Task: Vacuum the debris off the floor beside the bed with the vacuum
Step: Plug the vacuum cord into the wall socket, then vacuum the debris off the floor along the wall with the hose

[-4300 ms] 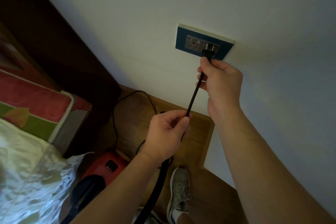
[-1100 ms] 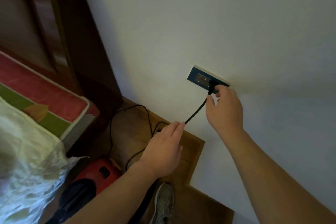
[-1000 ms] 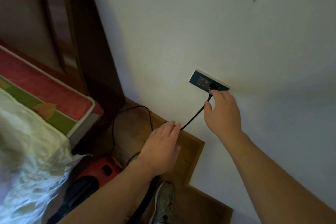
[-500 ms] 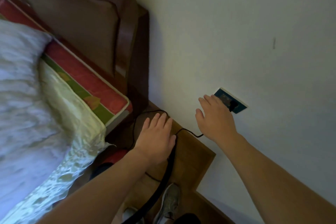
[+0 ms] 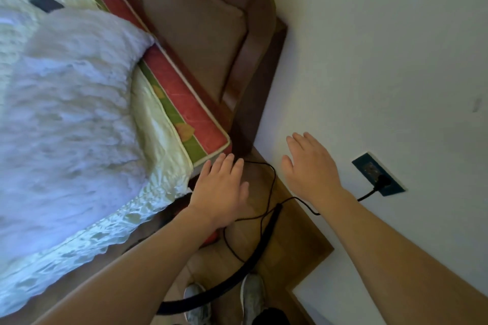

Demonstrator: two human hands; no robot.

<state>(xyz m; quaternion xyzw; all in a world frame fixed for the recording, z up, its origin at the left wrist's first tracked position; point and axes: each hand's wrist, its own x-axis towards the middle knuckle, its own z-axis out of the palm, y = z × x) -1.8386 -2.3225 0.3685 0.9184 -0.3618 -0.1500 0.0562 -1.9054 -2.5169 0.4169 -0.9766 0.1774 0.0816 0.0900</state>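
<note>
Grip of left hand point(image 5: 221, 192), right hand point(image 5: 309, 169): spread, empty. In wall socket point(image 5: 365, 166): plug point(image 5: 380, 182). On floor point(image 5: 295, 240) beside bed point(image 5: 163, 124) corner: slack cord point(image 5: 274, 177).

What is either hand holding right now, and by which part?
Nothing. The left hand and right hand are both open; the plug sits in the socket.

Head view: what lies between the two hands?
A loop of the thin black power cord over wooden floor, between left hand and right hand; seen in the head view.
</note>
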